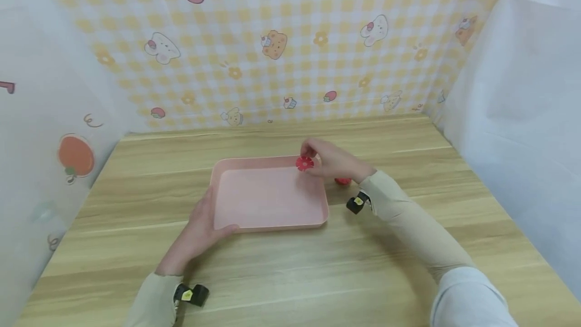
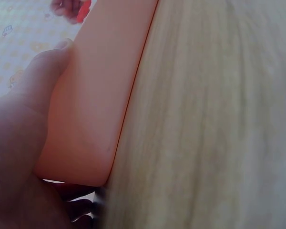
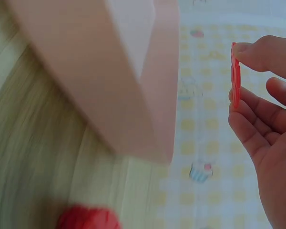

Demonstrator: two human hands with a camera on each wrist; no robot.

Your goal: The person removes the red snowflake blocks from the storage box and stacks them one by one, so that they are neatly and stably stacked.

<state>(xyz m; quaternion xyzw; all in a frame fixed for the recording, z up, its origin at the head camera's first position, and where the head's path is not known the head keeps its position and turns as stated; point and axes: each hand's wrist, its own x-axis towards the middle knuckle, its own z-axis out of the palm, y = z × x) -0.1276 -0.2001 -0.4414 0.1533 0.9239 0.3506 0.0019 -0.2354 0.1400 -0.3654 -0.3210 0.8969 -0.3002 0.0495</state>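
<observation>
A shallow pink tray [image 1: 268,196] lies on the wooden table. My left hand [image 1: 199,226] grips its near left corner; the thumb lies along the front rim and the fingers are at the left side. In the left wrist view, the fingers are partly hidden behind the tray corner. Over the tray's far right corner, my right hand [image 1: 329,159] pinches a red notched plastic disc [image 1: 304,163] between thumb and fingertips. The right wrist view shows the disc [image 3: 235,76] edge-on, held clear of the tray wall.
Another red item [image 1: 343,181], partly hidden by the right forearm, is on the table [image 1: 290,276] just right of the tray. A yellow checked cloth [image 1: 272,64] hangs behind the table, with white sheets at both sides.
</observation>
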